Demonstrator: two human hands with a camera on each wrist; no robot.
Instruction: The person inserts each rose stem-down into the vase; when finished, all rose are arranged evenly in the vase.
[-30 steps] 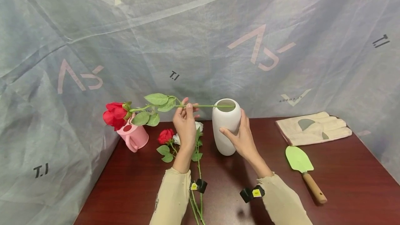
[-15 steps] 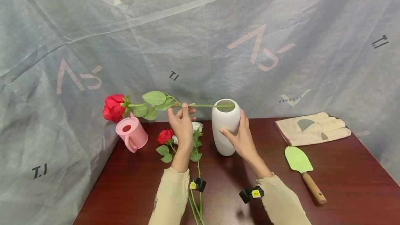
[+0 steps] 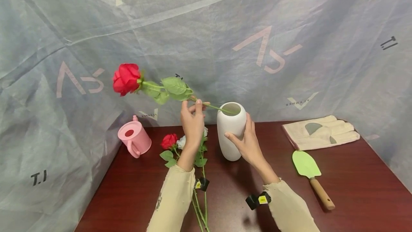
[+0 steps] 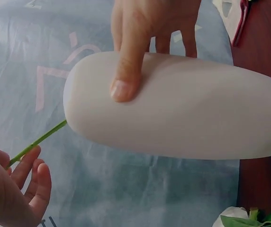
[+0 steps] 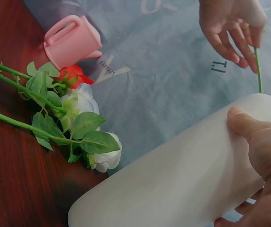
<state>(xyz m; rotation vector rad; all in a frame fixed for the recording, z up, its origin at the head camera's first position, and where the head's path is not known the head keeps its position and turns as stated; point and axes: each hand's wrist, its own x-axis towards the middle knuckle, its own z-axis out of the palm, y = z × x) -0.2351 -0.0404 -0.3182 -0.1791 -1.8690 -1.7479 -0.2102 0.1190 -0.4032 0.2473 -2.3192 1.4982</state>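
Note:
My left hand (image 3: 194,122) pinches the green stem of a red rose (image 3: 126,79) between thumb and fingers, just below its leaves. The stem slants down to the right, and its lower end is inside the mouth of a white vase (image 3: 229,135). The bloom points up and left, well above the table. My right hand (image 3: 249,146) grips the vase from its right side, thumb across the front and fingers behind. In the left wrist view the right thumb lies flat on the vase wall (image 4: 183,104). The right wrist view shows the stem (image 5: 258,71) entering the rim.
On the dark red table (image 3: 145,196) lie another red rose (image 3: 169,141) and white roses (image 5: 107,158), behind and beside my left forearm. A pink watering can (image 3: 136,139) stands at the left. At right are a garden glove (image 3: 322,131) and a green trowel (image 3: 307,164) with wooden handle.
My left hand has risen, and the rose has tilted from nearly level to slanting, its bloom moving up clear of the watering can. My right hand and the vase stay nearly in place.

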